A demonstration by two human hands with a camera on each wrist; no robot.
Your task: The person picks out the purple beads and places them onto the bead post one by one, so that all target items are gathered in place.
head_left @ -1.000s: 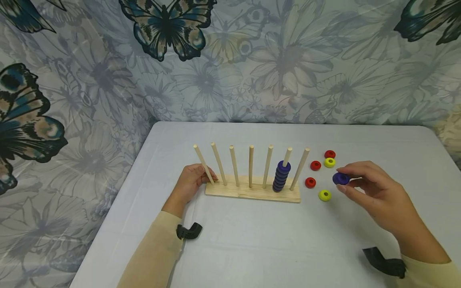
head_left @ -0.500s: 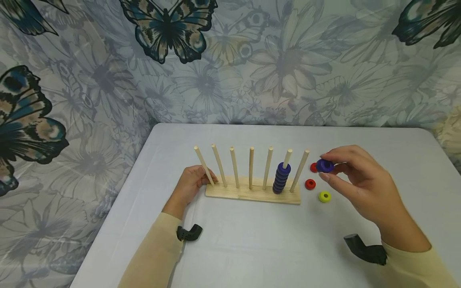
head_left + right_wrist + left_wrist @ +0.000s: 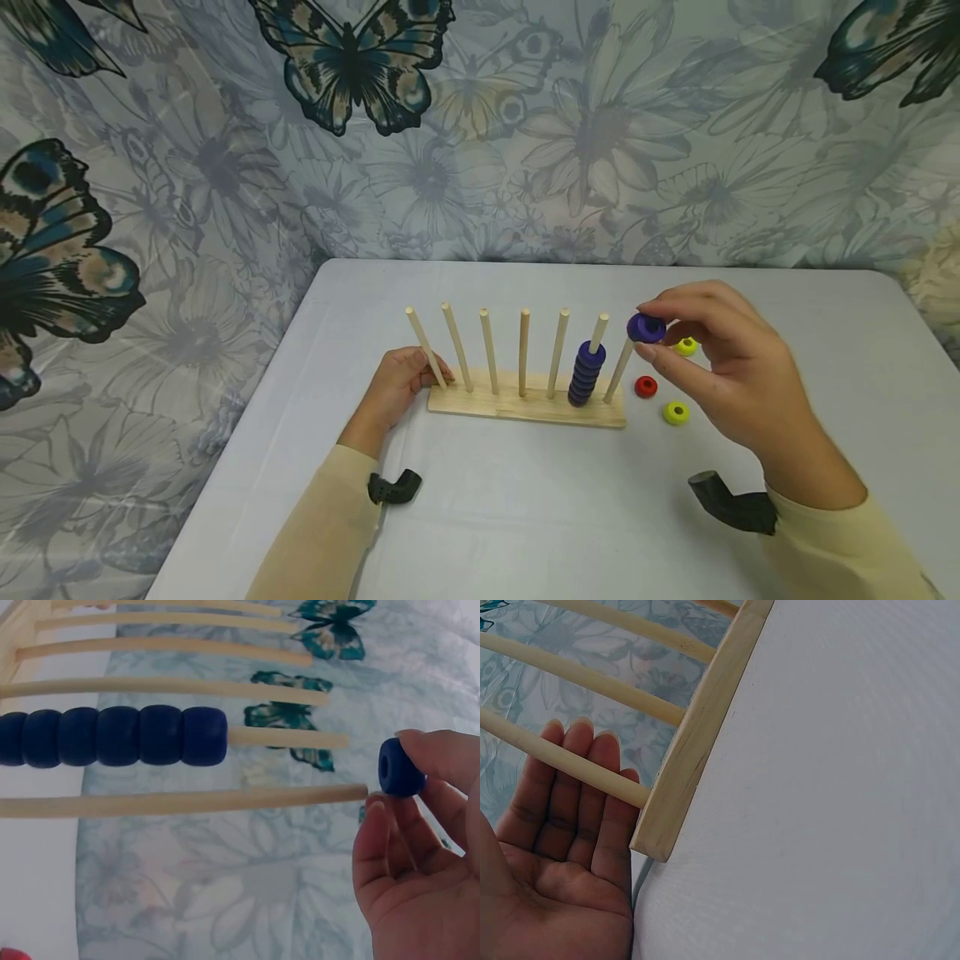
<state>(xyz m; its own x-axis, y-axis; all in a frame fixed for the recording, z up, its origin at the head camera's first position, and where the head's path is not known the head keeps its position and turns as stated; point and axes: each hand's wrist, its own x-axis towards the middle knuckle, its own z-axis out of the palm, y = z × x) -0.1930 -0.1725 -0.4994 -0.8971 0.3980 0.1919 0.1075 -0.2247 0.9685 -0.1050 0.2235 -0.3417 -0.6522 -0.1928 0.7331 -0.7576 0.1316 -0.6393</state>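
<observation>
A wooden base [image 3: 480,403] carries a row of upright pegs. Several dark blue ring beads [image 3: 585,375] are stacked on the second peg from the right, whose top stays bare. My right hand [image 3: 727,375] pinches one more blue bead [image 3: 401,766] between thumb and fingers, its hole facing the tip of the rightmost peg [image 3: 300,796]; a small gap shows between them in the right wrist view. My left hand [image 3: 395,383] is at the base's left end, and its fingers [image 3: 570,799] lie extended behind the leftmost peg [image 3: 562,759], palm showing.
Right of the base, a red bead [image 3: 646,387] and two yellow beads [image 3: 676,413] lie on the white tabletop [image 3: 525,508], partly beneath my right hand. A patterned backdrop [image 3: 600,150] stands behind the table. Black mounts [image 3: 738,504] are strapped at both wrists.
My right hand has moved left and up with the blue bead, from beyond the loose beads to the rightmost peg's tip. It now covers some loose beads. The left hand stays put.
</observation>
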